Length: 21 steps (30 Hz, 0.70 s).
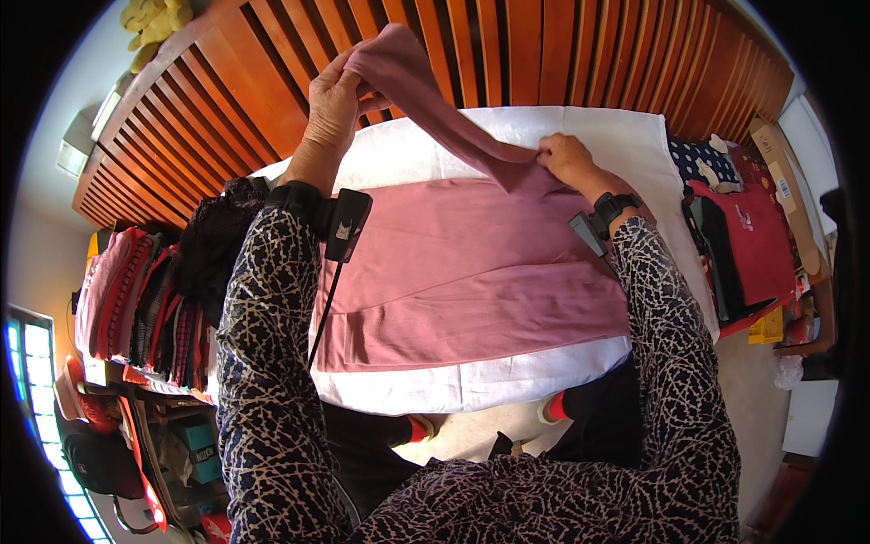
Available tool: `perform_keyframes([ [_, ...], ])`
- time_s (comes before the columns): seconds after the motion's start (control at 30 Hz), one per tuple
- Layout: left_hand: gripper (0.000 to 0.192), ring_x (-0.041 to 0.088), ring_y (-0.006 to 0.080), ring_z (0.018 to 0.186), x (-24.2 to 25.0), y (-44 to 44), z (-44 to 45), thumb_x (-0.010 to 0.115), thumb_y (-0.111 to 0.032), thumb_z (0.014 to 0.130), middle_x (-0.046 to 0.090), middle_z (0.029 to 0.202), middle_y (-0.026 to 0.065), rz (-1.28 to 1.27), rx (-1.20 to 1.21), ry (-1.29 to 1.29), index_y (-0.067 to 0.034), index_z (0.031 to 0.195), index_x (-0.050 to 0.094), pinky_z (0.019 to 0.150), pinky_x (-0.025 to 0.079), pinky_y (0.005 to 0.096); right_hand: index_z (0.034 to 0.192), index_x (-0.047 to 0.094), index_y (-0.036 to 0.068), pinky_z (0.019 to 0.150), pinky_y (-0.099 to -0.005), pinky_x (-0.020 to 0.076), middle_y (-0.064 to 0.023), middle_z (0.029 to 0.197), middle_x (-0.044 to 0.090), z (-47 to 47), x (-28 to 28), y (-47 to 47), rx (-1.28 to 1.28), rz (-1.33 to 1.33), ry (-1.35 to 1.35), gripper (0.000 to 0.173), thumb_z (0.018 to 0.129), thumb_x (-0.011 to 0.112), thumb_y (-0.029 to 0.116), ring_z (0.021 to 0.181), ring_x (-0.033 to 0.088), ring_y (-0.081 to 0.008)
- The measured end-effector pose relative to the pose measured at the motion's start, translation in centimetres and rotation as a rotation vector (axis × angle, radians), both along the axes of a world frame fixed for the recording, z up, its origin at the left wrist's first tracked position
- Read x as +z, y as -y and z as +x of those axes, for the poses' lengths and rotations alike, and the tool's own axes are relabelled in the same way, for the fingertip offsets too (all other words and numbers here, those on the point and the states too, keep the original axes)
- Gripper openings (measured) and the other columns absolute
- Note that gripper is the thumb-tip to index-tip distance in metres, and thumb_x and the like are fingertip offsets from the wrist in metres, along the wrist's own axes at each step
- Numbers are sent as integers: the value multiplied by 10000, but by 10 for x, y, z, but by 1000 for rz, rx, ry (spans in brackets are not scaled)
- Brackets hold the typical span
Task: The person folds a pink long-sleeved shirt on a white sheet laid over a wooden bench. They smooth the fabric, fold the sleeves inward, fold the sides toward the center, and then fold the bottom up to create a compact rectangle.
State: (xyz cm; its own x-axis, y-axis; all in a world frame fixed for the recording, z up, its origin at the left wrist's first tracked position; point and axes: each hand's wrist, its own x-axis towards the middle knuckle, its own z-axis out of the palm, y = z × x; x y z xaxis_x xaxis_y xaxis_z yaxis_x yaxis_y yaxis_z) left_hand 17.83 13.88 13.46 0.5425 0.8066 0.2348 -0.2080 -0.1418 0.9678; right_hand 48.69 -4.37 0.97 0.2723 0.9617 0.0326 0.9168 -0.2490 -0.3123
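Observation:
A pink long-sleeved garment (435, 231) lies spread over a white cloth (598, 126) in front of me. Its near sleeve is laid flat across the body, along the near edge. At the far side, my left hand (340, 88) grips the end of the other sleeve and holds it raised above the cloth. My right hand (565, 158) pinches the same sleeve farther right, by the shoulder, low over the garment. Between the two hands the sleeve (442, 109) slopes down to the right. The garment's right end is partly hidden behind my right forearm.
A slatted wooden headboard (557, 54) rises behind the cloth. Folded clothes stand in a row (146, 299) at the left, beside a dark lacy garment (224, 238). More folded clothes (754, 238) lie at the right near a cardboard piece (788, 190). A plush toy (155, 27) sits top left.

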Motion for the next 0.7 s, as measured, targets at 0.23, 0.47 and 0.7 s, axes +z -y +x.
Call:
perform_keyframes([
  [0.23, 480, 681, 307, 913, -88, -11, -25, 543, -287, 994, 666, 1049, 157, 117, 315, -849, 57, 1297, 402, 749, 555, 382, 1158, 579, 23, 898, -420, 509, -202, 1150, 594, 20, 2, 0, -169, 287, -307, 282, 902, 555, 137, 1064, 617, -354],
  [0.47, 540, 497, 403, 1197, -162, 94, -72, 649, -153, 854, 505, 1324, 213, 865, 126, -857, -18, 1336, 446, 976, 423, 477, 1268, 504, 8, 986, -406, 432, -197, 1242, 520, -30, 9, 77, 506, 195, -301, 379, 889, 522, 20, 1134, 530, -376],
  [0.7, 676, 287, 296, 1429, -185, 105, -86, 564, -494, 908, 358, 1528, 105, 763, 123, -1212, -189, 1484, 386, 1125, 214, 548, 1399, 471, 140, 1076, -549, 307, -78, 1417, 419, -44, 4, 101, 56, -230, 172, 542, 930, 576, 391, 1359, 340, -300],
])
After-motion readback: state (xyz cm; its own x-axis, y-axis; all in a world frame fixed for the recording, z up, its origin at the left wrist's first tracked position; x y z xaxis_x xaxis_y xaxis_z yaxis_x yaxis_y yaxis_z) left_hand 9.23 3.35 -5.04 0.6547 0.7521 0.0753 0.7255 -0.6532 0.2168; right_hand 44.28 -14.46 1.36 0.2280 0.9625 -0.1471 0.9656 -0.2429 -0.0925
